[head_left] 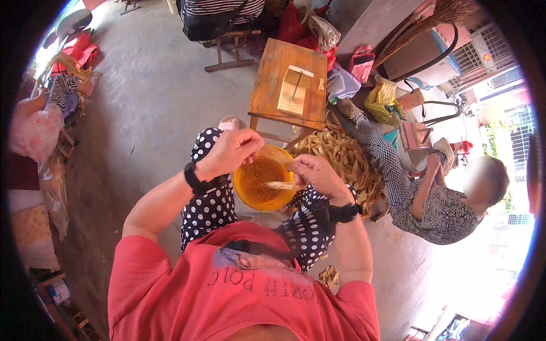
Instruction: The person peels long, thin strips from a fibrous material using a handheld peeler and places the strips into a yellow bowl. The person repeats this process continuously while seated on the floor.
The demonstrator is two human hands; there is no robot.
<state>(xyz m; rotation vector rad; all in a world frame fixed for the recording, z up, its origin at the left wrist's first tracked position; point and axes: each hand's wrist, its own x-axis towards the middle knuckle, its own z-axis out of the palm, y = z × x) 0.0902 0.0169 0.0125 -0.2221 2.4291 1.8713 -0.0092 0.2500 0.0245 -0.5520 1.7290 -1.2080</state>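
A pale, dried plant strip (276, 155) stretches between my two hands above a yellow bucket (241, 194). My left hand (230, 153), with a black band at the wrist, pinches its left end. My right hand (318, 175) grips the other end, and a pale tail of strip (281, 185) hangs from it over the bucket. The bucket sits between my knees, with brownish matter on its inside that I cannot make out. Just beyond my right hand lies a heap of dried strips (341, 155) on the floor.
A wooden stool (266, 72) stands ahead, bearing a small board with a slot or blade (294, 91). To the right sits a person (439, 209); another person (38, 123) is at the far left. Bags (381, 100) and a twig broom (443, 17) lie at the upper right.
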